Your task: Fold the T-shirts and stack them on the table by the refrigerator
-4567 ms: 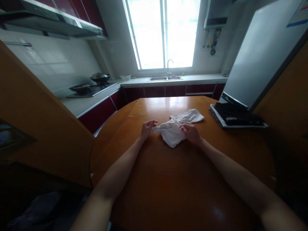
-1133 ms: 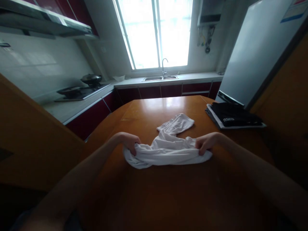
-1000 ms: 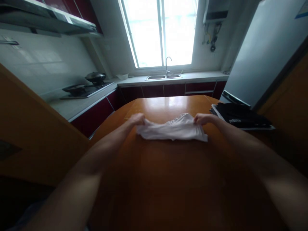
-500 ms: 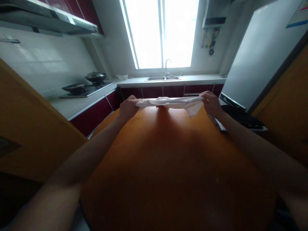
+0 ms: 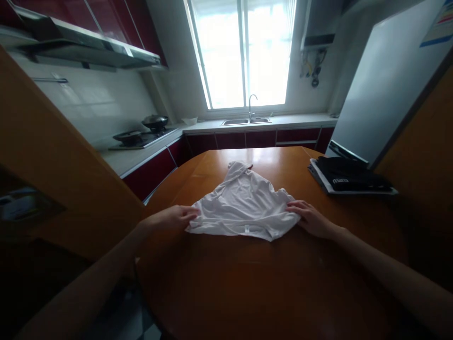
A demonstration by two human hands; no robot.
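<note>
A white T-shirt [image 5: 244,198] lies spread and wrinkled on the wooden table, narrowing to a bunched end on the far side. A small pale tag shows near its front edge. My left hand [image 5: 177,216] has its fingers closed on the left front corner of the cloth. At the right front corner, my right hand [image 5: 311,218] grips the edge with its fingers over the fabric; its thumb is mostly hidden.
A folded stack of clothes [image 5: 350,177], black on top, sits at the table's right edge. Beyond the round wooden table [image 5: 262,288] are a counter with a sink [image 5: 246,121], a stove with pans [image 5: 155,123], and a refrigerator [image 5: 375,85] on the right.
Both hands have gripped the bunched T-shirt, stretched it, and lifted it toward the far side. It has since come down toward me and now lies spread on the table.
</note>
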